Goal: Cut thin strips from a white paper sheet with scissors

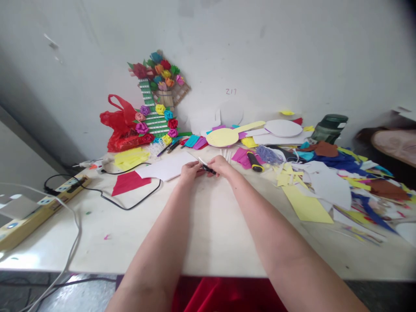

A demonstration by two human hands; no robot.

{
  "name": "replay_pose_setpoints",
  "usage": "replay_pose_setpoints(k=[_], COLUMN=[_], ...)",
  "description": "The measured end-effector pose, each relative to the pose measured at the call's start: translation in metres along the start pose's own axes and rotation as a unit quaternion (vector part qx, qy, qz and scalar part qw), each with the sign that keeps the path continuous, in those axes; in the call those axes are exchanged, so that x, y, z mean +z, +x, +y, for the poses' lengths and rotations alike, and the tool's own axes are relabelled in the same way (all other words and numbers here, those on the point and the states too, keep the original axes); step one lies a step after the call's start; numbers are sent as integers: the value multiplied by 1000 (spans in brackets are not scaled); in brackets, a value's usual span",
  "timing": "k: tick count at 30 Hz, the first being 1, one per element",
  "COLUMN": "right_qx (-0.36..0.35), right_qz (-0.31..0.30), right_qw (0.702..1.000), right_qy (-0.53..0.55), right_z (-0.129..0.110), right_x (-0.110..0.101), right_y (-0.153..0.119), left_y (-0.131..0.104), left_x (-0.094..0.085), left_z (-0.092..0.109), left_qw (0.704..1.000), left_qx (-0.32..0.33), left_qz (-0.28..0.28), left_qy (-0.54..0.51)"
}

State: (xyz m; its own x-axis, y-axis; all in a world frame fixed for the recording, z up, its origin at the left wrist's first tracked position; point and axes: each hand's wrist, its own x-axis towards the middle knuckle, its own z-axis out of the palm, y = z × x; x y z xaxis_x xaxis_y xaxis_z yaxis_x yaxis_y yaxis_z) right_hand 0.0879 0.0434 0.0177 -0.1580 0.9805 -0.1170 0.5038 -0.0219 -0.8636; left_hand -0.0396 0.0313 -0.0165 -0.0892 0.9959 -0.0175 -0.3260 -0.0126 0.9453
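Near the middle of the table, my right hand [220,165] is closed around a small pair of scissors [208,168] with dark handles, their pale blades pointing left. Close beside it, my left hand [191,170] grips the right end of a white sheet of paper [167,168], its fingers partly hidden. The sheet stretches left over a black cable and a piece of red crepe paper [130,183]. Several thin white strips [225,154] lie just beyond my right hand.
A yellow-and-black utility knife [255,161] lies on the right, beside a heap of paper scraps [328,182]. A yellow paper fan shape [222,137] and a paper-flower craft [156,104] are at the back. On the left are a power strip [42,208] and a red bag [120,125].
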Motion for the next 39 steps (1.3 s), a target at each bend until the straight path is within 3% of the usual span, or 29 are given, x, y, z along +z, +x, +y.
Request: replay_pose_setpoints(k=[3,7,9,12,16,28,30,34,39], right_qx=[-9,-104,-123,-127,-134,-82,-99,-195,-239], right_qz=[42,139,148,159,211,257,258,247,176], right_qw=[990,919,891,874,869,931,933,933,954], right_qy=[-135,-355,-410,-441,-426,-247,-229,-172,-40], right_z=[-1,-1,-1,2,8,21,20,20,23], right_x=[3,6,6,5,4,11,12,17,24], right_y=[2,-1,-4,-7,-5,7,7,6,14], left_y=[1,2,2,2,2,-1,-3,-3,0], left_x=[1,3,4,5,4,5,6,6,2], left_z=[-1,-4,-5,-5,-3,2,3,4,3], left_qw=[1000,998,997,996,994,997,997,998,995], left_qx=[7,27,32,37,42,6,-4,4,44], left_qz=[15,58,63,72,96,72,64,64,85], left_qy=[25,30,33,38,27,30,42,21,-15])
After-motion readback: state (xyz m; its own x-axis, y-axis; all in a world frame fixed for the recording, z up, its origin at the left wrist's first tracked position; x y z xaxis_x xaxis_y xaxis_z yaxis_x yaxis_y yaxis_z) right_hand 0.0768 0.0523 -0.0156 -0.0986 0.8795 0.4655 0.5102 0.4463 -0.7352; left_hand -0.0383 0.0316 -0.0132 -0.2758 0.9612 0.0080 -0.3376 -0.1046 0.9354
